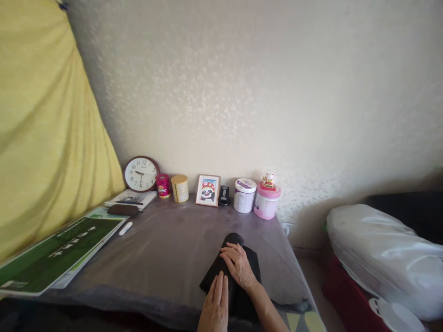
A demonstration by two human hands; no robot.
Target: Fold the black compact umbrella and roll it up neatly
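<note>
A folded black cloth item (251, 265) lies near the table's front edge, right of the middle; its exact kind I cannot make out. Its far end is rounded, and a wider flap spreads on either side. My left hand (215, 304) rests flat on its near left part, fingers stretched and side by side. Further up, my right hand (238, 265) lies across the cloth just below the rounded end, fingers extended to the left. Both palms face down and cover part of the cloth, and neither hand grips it.
Along the wall stand a clock (141, 174), a pink can (164, 186), a yellow tin (180, 188), a panda picture (207, 190), a white tub (245, 196) and a pink tub (267, 204). A green board (58, 253) lies left. A plastic-wrapped bundle (384, 258) sits right of the table.
</note>
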